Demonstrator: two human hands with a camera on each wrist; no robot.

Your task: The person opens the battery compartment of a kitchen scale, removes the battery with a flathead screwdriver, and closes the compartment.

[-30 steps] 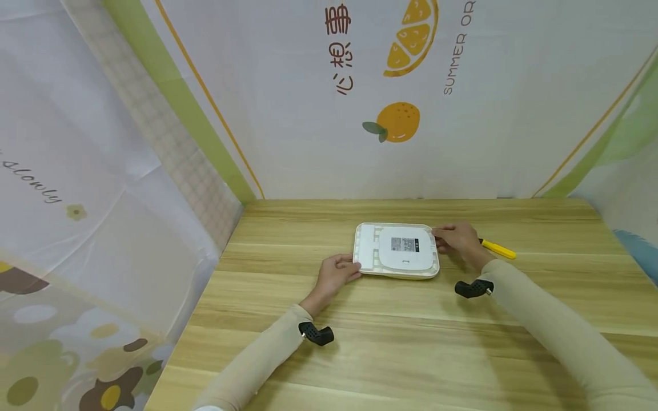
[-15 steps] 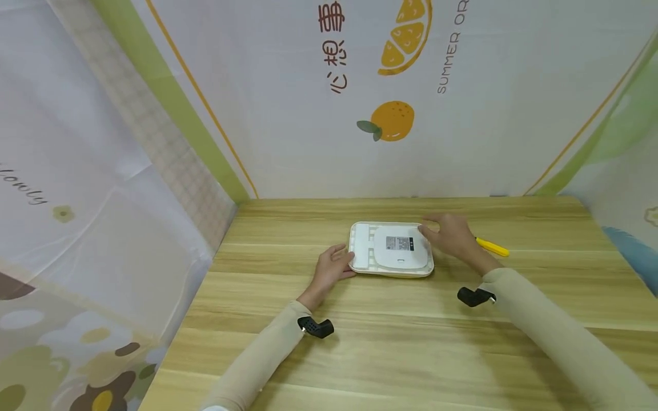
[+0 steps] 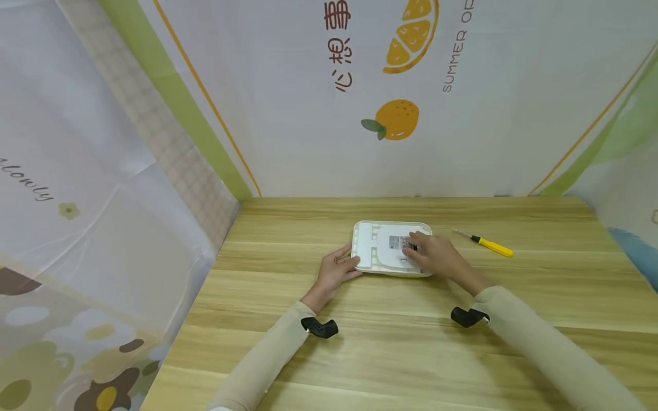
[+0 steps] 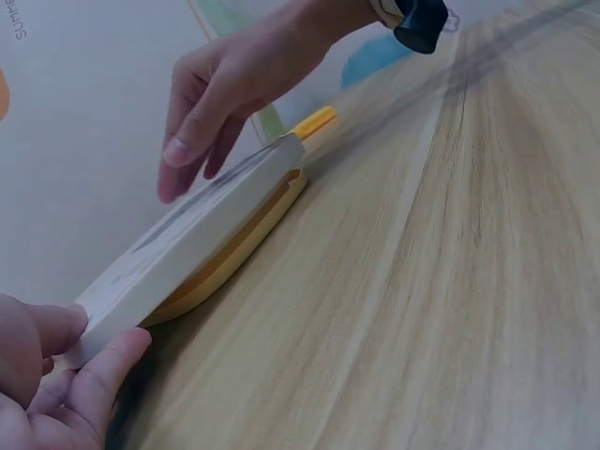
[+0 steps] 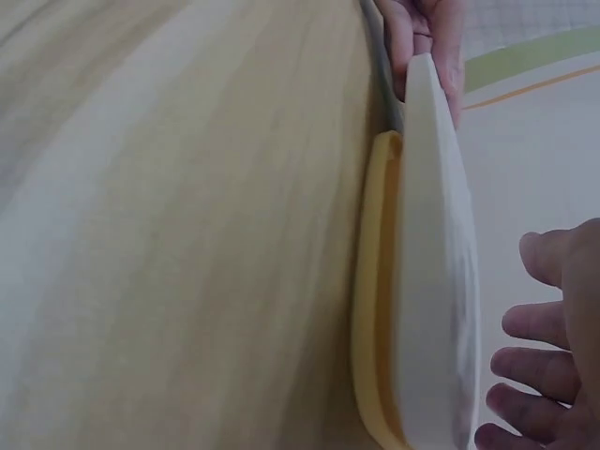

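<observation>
A flat white plastic device (image 3: 364,245) with rounded corners lies with its ribbed, labelled face up on the wooden table. Beneath it, a yellow part (image 4: 246,255) shows in both wrist views. My left hand (image 3: 333,273) pinches the device's near left corner, thumb on top and fingers below. Over the raised square panel hovers my right hand (image 3: 437,257), fingers loosely bent, hiding part of the label. In the right wrist view, the right fingertips (image 5: 525,319) are apart from the white device. Nothing is held in that hand.
To the right of the device lies a screwdriver (image 3: 493,246) with a yellow handle, its shaft pointing back left. A printed white cloth (image 3: 308,142) hangs behind the wooden table (image 3: 390,342), and more patterned cloth hangs at the left.
My right hand has left the device's far right edge and come over its panel, uncovering the screwdriver shaft. The left hand keeps its hold on the corner.
</observation>
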